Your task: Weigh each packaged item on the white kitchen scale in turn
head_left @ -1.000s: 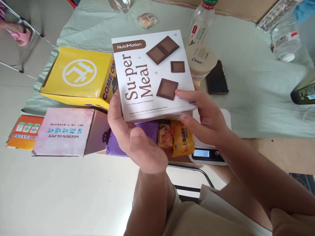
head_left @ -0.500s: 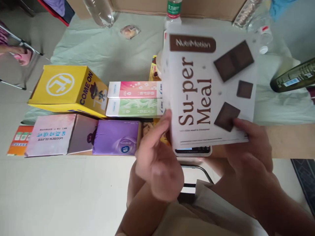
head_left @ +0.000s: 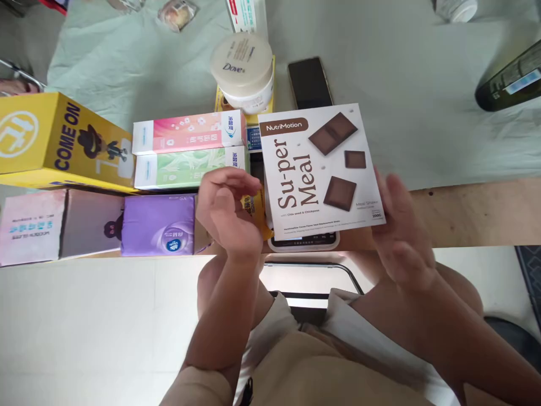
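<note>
ok so your left hand (head_left: 230, 214) has its fingers half curled with a loose gap, holding nothing, and the tips are just beside the left edge of the white nutrimotion box (head_left: 322, 172). your right hand (head_left: 403, 237) is at the box's other side, fingers loose and kinda blurry, not wrapped around anything. can't tell if they touch that right edge or sit just off it.

the box itself is between your hands, "su-per meal" side up, chocolate squares showing. it covers most of a kitchen scale (head_left: 304, 246), whose front strip pokes out below it. can't tell from this angle if it's resting flat there.

right by your left fingers there's an orange-yellow packet (head_left: 264, 217), partly tucked behind the hand. going left from there you've got a purple pack (head_left: 158, 225), then a pale pink box (head_left: 34, 228), all along the table's near edge. behind those, a pink carton (head_left: 190, 133) and a green carton (head_left: 181, 167) lie side by side, touching, with the big yellow "come on" box (head_left: 25, 135) to their left.

past the white box there's a black phone (head_left: 310, 83), and left of that a dove tub (head_left: 242, 67) on top of something yellow. way off to your right, a dark bottle (head_left: 511, 79) lies on the pale green cloth (head_left: 401, 113).
</note>
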Action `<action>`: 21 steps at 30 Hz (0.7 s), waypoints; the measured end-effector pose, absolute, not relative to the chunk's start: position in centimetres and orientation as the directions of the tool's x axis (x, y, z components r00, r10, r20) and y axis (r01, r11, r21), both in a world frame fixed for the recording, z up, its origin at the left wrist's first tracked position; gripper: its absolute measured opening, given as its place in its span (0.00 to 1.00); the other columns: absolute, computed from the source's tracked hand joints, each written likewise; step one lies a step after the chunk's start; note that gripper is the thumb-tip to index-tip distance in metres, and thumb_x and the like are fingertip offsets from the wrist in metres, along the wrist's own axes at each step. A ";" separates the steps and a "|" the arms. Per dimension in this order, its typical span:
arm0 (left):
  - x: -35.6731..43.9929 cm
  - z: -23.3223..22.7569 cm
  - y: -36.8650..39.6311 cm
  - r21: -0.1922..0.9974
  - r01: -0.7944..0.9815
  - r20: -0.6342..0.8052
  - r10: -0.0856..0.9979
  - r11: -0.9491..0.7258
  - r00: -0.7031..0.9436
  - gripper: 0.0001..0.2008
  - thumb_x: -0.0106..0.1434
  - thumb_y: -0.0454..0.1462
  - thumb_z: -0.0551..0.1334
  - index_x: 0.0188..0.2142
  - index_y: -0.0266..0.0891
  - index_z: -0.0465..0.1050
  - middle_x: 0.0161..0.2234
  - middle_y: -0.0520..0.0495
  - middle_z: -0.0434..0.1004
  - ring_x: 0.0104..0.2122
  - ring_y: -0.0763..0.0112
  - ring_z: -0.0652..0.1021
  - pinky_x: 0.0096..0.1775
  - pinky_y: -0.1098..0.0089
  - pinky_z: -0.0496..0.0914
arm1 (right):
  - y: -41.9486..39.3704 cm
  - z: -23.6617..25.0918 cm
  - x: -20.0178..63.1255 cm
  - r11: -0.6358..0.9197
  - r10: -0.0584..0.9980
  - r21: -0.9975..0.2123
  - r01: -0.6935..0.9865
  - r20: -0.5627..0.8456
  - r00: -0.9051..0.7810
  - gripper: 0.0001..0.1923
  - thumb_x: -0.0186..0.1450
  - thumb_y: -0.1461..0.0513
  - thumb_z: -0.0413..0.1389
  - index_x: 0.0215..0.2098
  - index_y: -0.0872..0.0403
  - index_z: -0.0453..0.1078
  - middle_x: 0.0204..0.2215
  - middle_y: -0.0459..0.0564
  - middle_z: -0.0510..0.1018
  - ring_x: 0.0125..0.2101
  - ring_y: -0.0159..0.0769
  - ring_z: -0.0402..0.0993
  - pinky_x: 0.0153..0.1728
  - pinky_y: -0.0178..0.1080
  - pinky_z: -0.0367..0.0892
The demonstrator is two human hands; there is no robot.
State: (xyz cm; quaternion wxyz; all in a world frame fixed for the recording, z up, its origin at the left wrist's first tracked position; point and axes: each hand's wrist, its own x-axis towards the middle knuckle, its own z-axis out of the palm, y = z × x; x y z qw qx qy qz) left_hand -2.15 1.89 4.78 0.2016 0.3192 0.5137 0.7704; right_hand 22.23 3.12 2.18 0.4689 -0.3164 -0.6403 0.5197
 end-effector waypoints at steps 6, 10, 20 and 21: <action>-4.2 4.3 2.8 0.854 0.108 0.424 0.560 -0.509 -0.712 0.14 0.70 0.49 0.64 0.33 0.44 0.76 0.25 0.49 0.71 0.26 0.70 0.75 0.28 0.64 0.67 | 3.2 1.9 24.0 0.236 0.955 -0.969 -0.076 0.246 -0.167 0.30 0.70 0.45 0.56 0.69 0.28 0.67 0.74 0.35 0.67 0.76 0.42 0.60 0.82 0.56 0.51; -4.1 4.7 2.9 0.858 0.088 0.403 0.556 -0.506 -0.727 0.16 0.65 0.53 0.67 0.32 0.44 0.76 0.24 0.49 0.71 0.26 0.68 0.74 0.27 0.62 0.67 | 2.7 1.6 24.1 0.222 0.961 -0.974 -0.049 0.227 -0.156 0.30 0.68 0.46 0.58 0.68 0.30 0.69 0.73 0.35 0.68 0.76 0.41 0.61 0.81 0.52 0.55; -4.1 4.2 2.8 0.852 0.189 0.477 0.578 -0.488 -0.662 0.24 0.65 0.60 0.66 0.30 0.43 0.73 0.24 0.47 0.66 0.27 0.68 0.73 0.29 0.62 0.66 | 3.2 0.8 21.9 0.302 0.924 -0.949 -0.094 0.316 -0.215 0.30 0.69 0.48 0.56 0.69 0.35 0.70 0.70 0.42 0.74 0.74 0.44 0.65 0.75 0.51 0.67; -4.2 4.2 2.8 0.856 0.197 0.476 0.580 -0.478 -0.661 0.24 0.65 0.60 0.65 0.30 0.43 0.72 0.24 0.47 0.66 0.27 0.68 0.73 0.29 0.61 0.66 | 3.2 0.8 21.8 0.291 0.929 -0.953 -0.085 0.303 -0.212 0.30 0.69 0.47 0.57 0.69 0.34 0.70 0.69 0.43 0.75 0.75 0.45 0.64 0.76 0.53 0.66</action>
